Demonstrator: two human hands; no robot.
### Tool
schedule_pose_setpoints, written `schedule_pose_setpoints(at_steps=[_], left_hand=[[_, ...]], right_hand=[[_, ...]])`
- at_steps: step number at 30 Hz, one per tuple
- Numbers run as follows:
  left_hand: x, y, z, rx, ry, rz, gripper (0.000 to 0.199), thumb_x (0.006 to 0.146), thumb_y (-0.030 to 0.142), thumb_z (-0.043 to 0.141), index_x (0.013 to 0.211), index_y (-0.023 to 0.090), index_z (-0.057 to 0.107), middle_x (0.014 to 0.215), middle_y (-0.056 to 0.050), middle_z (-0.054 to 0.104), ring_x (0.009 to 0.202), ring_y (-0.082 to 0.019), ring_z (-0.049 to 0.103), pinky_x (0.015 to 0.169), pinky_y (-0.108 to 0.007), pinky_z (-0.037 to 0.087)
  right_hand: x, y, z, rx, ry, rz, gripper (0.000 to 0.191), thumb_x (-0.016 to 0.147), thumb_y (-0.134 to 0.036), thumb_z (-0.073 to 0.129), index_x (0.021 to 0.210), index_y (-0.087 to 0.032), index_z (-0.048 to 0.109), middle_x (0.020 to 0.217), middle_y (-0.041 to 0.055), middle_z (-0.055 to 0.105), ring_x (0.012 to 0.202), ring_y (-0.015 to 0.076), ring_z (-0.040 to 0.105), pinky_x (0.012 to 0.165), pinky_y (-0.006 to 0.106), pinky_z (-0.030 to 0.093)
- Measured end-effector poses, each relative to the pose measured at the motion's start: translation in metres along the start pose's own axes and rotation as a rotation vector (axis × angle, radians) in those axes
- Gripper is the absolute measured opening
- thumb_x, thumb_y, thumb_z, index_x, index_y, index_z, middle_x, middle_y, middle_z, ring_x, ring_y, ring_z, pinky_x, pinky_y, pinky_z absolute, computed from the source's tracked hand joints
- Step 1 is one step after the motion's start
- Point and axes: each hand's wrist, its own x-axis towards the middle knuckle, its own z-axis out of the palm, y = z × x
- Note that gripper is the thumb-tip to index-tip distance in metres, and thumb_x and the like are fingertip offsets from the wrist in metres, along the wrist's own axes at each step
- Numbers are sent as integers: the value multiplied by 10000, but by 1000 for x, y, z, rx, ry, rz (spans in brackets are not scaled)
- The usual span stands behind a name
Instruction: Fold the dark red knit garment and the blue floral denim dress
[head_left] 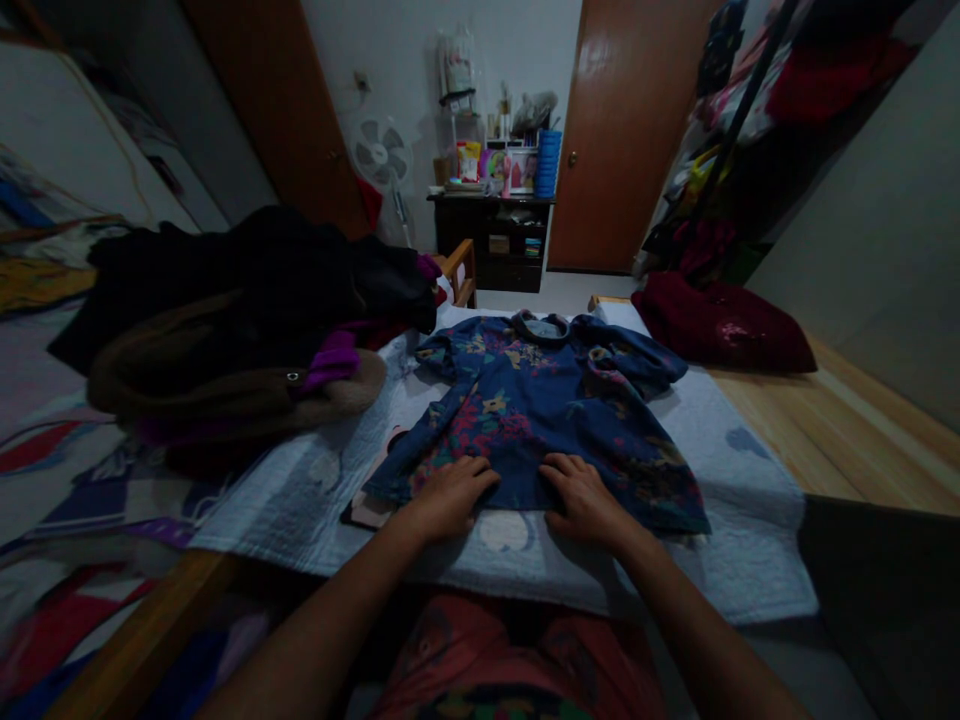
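Observation:
A blue floral blouse (517,410) lies spread out in front of me, its collar at the far end and its hem toward me. Both short sleeves reach out to the sides. On the left part of the hem rests my left hand (454,495), palm down with the fingers stretched over the fabric. My right hand (583,497) lies on the hem further right, fingers laid forward and lightly bent. The thumbs sit low by the hem edge. A pale pink, dark-edged cloth (369,508) peeks out beneath the blouse at the left.
A light blue quilted cloth (300,510) covers the surface. Dark clothes and a brown garment (247,385) are heaped at left. A maroon cloth bundle (727,322) lies on a wooden ledge (840,430) at right. Behind stand a fan (381,152) and a dark cabinet (491,225).

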Motion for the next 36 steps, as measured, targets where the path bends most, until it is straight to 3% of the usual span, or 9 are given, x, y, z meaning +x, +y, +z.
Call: schedule_pose_setpoints(at_steps=[7, 14, 17, 20, 23, 27, 30, 33, 36], left_hand=[[14, -6, 1, 10, 77, -107, 372, 765, 52, 492, 1062, 236, 619, 1074, -66, 641, 1039, -230, 589, 892, -331, 454], [26, -26, -31, -446, 152, -90, 490, 729, 103, 469, 1193, 200, 591, 1154, -46, 663, 1049, -215, 608, 937, -304, 441], [34, -29, -49, -616, 182, -62, 492, 729, 134, 454, 1206, 193, 559, 1122, -32, 647, 968, -196, 612, 870, -291, 467], [44, -31, -56, -627, 265, -90, 454, 779, 158, 438, 1227, 205, 491, 1000, -15, 628, 843, -164, 596, 816, -292, 469], [55, -32, -56, -562, 392, -152, 376, 810, 155, 429, 1180, 207, 463, 872, 8, 591, 768, -153, 565, 790, -299, 458], [67, -34, -55, -475, 535, -183, 244, 788, 109, 415, 986, 206, 520, 807, 15, 567, 766, -159, 544, 754, -290, 442], [72, -38, -59, -410, 558, -137, 225, 721, 52, 408, 806, 195, 559, 761, 9, 551, 750, -155, 537, 732, -273, 438], [76, -41, -62, -334, 537, -83, 249, 657, 11, 412, 695, 183, 588, 785, -14, 575, 767, -156, 556, 744, -273, 447], [78, -41, -64, -248, 501, -57, 263, 707, 19, 436, 743, 181, 641, 849, -29, 606, 807, -159, 583, 776, -278, 463]], right_hand=[[6, 4, 1, -33, 16, -19, 429, 719, -109, 556, 1134, -173, 643, 1272, 100, 574, 1166, 242, 476, 980, 337, 371], [21, 24, -26, 193, 82, 118, 213, 887, -178, 449, 954, -184, 651, 905, 53, 686, 820, 178, 623, 742, 257, 414], [33, 27, -38, 214, 271, 158, 231, 853, -140, 461, 1019, -182, 616, 917, 57, 669, 831, 188, 604, 751, 271, 414], [39, 20, -38, 57, 545, 196, 244, 804, -79, 456, 987, -164, 595, 957, 95, 614, 905, 223, 541, 810, 321, 404], [32, 1, -26, -107, 652, 65, 195, 804, -68, 463, 878, -174, 608, 998, 110, 570, 956, 244, 473, 854, 358, 378], [12, -25, -1, -161, 606, -130, 193, 846, -110, 460, 871, -184, 636, 954, 97, 553, 873, 223, 453, 816, 349, 372], [5, -30, 13, -126, 429, -188, 182, 842, -123, 484, 908, -185, 642, 924, 78, 568, 851, 202, 479, 791, 313, 382], [10, -25, 19, -110, 202, -105, 180, 862, -123, 486, 917, -190, 643, 920, 60, 596, 859, 180, 524, 771, 271, 397], [22, -18, 19, -136, 88, 13, 245, 889, -98, 447, 1003, -182, 647, 1024, 79, 625, 942, 176, 558, 845, 258, 403]])
